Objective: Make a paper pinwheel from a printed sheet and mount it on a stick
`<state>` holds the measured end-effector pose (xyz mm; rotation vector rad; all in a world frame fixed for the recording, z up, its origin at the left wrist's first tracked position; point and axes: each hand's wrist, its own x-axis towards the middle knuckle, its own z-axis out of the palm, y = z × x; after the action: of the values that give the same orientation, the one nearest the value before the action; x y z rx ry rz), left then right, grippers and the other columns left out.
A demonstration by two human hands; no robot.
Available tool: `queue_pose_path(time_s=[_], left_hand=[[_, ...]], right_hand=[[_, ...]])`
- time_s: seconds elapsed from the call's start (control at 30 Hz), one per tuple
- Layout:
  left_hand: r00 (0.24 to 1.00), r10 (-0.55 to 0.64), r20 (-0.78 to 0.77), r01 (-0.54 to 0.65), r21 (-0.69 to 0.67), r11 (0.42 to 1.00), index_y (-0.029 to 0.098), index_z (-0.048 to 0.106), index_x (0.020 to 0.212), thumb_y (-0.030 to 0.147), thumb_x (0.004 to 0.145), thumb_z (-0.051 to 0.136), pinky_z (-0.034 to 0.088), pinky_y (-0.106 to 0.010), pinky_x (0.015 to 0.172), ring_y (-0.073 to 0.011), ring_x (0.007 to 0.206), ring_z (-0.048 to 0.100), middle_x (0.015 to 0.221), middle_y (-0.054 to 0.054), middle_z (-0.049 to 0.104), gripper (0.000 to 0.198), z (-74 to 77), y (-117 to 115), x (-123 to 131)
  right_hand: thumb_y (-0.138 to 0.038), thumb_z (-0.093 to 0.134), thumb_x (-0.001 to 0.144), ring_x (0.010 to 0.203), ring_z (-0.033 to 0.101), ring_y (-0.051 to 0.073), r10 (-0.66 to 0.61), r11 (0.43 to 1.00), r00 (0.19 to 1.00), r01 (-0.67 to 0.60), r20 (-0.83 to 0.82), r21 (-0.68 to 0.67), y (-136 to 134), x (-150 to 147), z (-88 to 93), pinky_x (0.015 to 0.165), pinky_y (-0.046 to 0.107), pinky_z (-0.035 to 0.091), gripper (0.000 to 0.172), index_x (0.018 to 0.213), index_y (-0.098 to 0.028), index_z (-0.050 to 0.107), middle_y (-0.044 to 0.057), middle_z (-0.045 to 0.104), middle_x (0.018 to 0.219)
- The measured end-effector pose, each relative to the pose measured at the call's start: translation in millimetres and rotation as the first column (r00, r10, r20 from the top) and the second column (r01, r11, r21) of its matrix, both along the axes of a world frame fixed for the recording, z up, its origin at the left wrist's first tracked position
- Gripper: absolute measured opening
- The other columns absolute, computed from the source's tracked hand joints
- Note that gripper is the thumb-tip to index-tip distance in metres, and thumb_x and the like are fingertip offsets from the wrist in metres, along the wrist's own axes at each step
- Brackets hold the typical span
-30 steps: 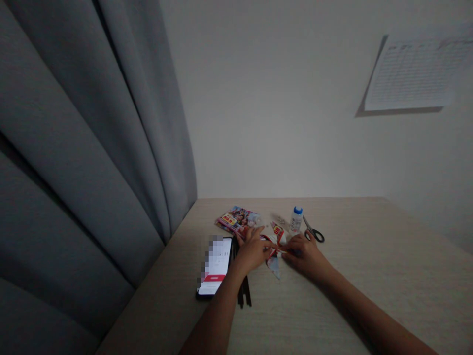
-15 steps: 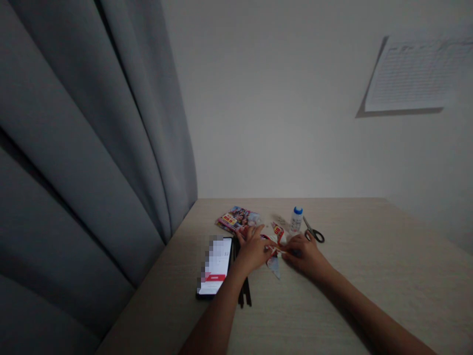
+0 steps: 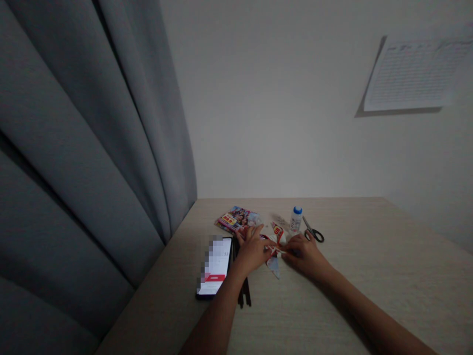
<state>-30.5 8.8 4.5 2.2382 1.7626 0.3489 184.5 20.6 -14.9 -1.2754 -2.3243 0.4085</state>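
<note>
Both hands meet over a small folded piece of printed paper (image 3: 274, 264) lying on the light wooden table (image 3: 369, 276). My left hand (image 3: 253, 250) pinches the paper's left side with its fingertips. My right hand (image 3: 305, 254) presses and grips the right side, fingers curled. A red and white paper scrap (image 3: 278, 230) lies just behind the hands.
A phone (image 3: 215, 266) with a lit screen lies left of my left forearm, with dark sticks (image 3: 244, 291) beside it. A colourful magazine (image 3: 238, 219), a white glue bottle with a blue cap (image 3: 296, 219) and black-handled scissors (image 3: 314, 231) sit behind. Grey curtain (image 3: 92, 148) hangs left.
The fingertips of both hands have shifted slightly on the paper; the hands stay in the same place. Nothing else has moved.
</note>
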Motion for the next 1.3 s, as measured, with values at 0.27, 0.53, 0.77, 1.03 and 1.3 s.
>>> queue_pose_path(time_s=[0.27,0.53,0.77,1.03,1.3], left_hand=[[1.000,-0.014,-0.007,0.014,0.010,1.000,0.050,0.069,0.116,0.038,0.088,0.064,-0.011,-0.080,0.104,-0.0387,0.150,0.012,0.160,0.001,0.033,0.032,-0.4,-0.6,-0.4],[1.000,0.022,0.008,-0.022,-0.021,1.000,0.042,0.072,0.115,0.038,0.084,0.069,-0.008,-0.077,0.109,-0.0400,0.150,0.012,0.162,0.000,0.028,0.031,5.8,-2.1,3.1],[0.999,0.002,0.042,-0.002,0.012,1.000,0.046,0.070,0.116,0.038,0.085,0.067,-0.007,-0.079,0.108,-0.0406,0.149,0.014,0.161,0.000,0.031,0.032,3.6,-1.6,2.2],[0.999,-0.027,0.018,0.027,0.000,1.000,0.051,0.066,0.122,0.038,0.087,0.065,-0.009,-0.078,0.107,-0.0389,0.150,0.012,0.162,0.001,0.030,0.037,2.7,-2.9,1.4],[0.999,-0.041,-0.009,0.041,0.049,0.998,0.050,0.067,0.120,0.034,0.087,0.065,-0.008,-0.079,0.108,-0.0401,0.150,0.014,0.162,0.003,0.028,0.036,0.4,-1.6,1.9]], right_hand=[[-0.037,0.062,0.086,0.107,0.062,0.026,0.004,1.000,1.000,-0.004,0.002,-0.001,-0.5,-0.2,-0.1,0.113,0.066,0.013,0.018,0.093,-0.027,0.075,0.005,0.075,0.095],[-0.037,0.061,0.086,0.109,0.062,0.028,-0.008,1.000,1.000,0.008,0.001,-0.026,-0.3,-0.1,0.0,0.113,0.068,0.009,0.021,0.098,-0.029,0.076,0.006,0.074,0.100],[-0.037,0.061,0.087,0.110,0.062,0.028,-0.018,1.000,1.000,0.018,-0.008,-0.020,-0.1,-0.6,-1.8,0.114,0.067,0.010,0.020,0.097,-0.029,0.077,0.006,0.074,0.101],[-0.038,0.061,0.087,0.110,0.062,0.028,-0.010,1.000,1.000,0.010,-0.004,-0.026,-0.2,-0.2,-0.2,0.113,0.067,0.009,0.022,0.100,-0.029,0.076,0.006,0.075,0.100],[-0.037,0.062,0.086,0.110,0.062,0.028,-0.010,0.999,1.000,0.010,-0.003,-0.037,0.5,-0.9,-0.5,0.113,0.066,0.008,0.023,0.102,-0.030,0.077,0.005,0.075,0.100]])
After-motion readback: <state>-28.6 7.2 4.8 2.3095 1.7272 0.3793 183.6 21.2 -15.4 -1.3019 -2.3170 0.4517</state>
